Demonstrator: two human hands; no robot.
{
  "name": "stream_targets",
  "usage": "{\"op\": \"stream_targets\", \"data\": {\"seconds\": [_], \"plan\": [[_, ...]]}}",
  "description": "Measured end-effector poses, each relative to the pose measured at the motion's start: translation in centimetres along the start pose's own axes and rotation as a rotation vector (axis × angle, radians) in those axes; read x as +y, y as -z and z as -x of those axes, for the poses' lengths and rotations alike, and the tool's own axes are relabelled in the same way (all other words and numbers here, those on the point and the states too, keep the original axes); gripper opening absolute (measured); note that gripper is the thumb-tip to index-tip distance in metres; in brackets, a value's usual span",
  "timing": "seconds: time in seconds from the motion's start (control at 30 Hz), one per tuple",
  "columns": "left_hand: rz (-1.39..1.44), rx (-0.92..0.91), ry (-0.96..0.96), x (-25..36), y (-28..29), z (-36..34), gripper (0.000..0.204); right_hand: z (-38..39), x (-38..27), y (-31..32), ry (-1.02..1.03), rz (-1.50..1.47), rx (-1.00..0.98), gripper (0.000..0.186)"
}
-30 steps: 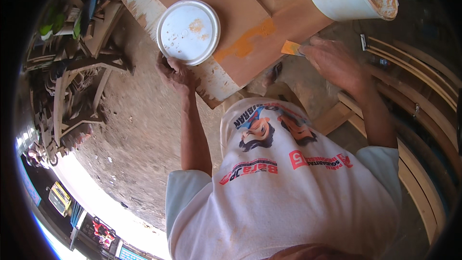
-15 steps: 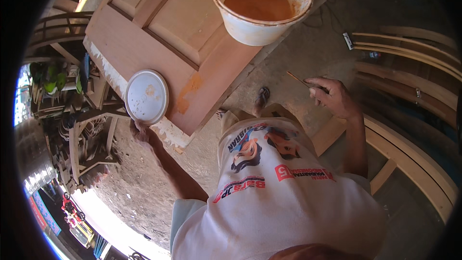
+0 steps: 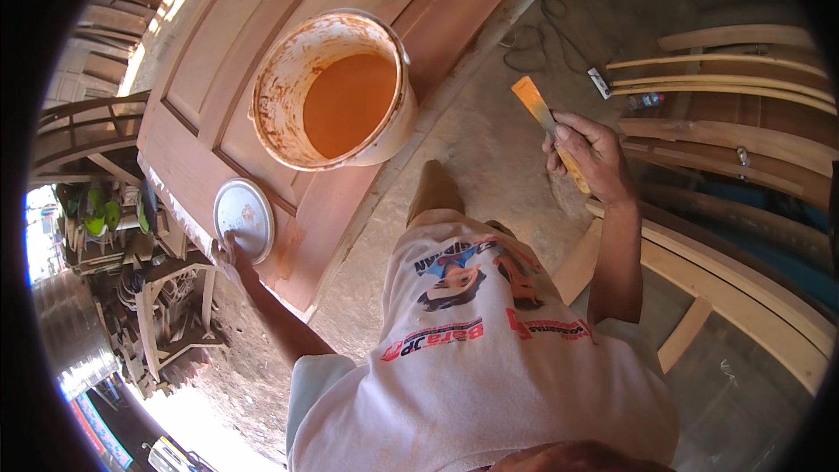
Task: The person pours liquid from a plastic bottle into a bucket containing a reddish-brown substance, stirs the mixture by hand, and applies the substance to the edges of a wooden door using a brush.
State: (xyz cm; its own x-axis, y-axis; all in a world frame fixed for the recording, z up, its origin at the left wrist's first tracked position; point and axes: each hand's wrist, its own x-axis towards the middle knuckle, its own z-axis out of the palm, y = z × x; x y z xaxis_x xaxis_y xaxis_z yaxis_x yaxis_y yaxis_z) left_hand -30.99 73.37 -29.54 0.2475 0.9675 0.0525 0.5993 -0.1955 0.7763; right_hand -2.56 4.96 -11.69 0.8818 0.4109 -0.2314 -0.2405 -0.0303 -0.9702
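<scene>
My left hand (image 3: 229,258) grips the edge of a round whitish lid (image 3: 245,214) flecked with putty, over the door's near left corner. In my right hand (image 3: 596,156) is a putty knife (image 3: 535,105), its flat blade coated orange and tilted up to the left. The knife is held out over the floor, apart from the door. A white bucket (image 3: 404,127) of orange-brown paste appears to stand on the panelled wooden door (image 3: 450,31); its base is hidden. Smears of paste cover its inner wall.
Pale wooden frames (image 3: 734,297) and long boards (image 3: 725,138) lie at the right. Cables (image 3: 551,26) run over the floor at the far right. Scrap wood (image 3: 166,306) is piled at the left. A plastic bottle (image 3: 645,100) lies near the boards.
The knife has turned so its wide face shows, and my right hand has moved slightly left. The bucket appears lower and further left as the view shifts. The lid stays in my left hand.
</scene>
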Motion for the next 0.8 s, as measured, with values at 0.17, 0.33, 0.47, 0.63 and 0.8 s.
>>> {"op": "stream_targets", "data": {"seconds": [0.17, 0.33, 0.47, 0.63, 0.8], "plan": [[-0.13, -0.061, 0.069, 2.5, -0.8, 0.4, 0.087, -5.7, -0.2, 1.7, -0.027, 0.056, 0.012, 0.04], [-0.384, -0.147, 0.129, 6.5, 2.7, 0.5, 0.09, -14.0, -0.7, 3.9, -0.004, 0.391, 0.043, 0.039], [-0.531, -0.134, 0.104, 7.7, 3.2, 2.4, 0.102, -20.2, -2.9, 4.3, 0.071, 0.759, 0.027, 0.036], [-0.573, -0.1, 0.151, 7.6, 2.6, 3.2, 0.101, -26.6, -4.1, 4.4, 0.32, 1.042, -0.039, 0.033], [-0.604, -0.091, 0.199, 8.4, 1.9, 4.0, 0.1, -28.0, -4.5, 4.8, 0.209, 1.3, -0.157, 0.034]]}}
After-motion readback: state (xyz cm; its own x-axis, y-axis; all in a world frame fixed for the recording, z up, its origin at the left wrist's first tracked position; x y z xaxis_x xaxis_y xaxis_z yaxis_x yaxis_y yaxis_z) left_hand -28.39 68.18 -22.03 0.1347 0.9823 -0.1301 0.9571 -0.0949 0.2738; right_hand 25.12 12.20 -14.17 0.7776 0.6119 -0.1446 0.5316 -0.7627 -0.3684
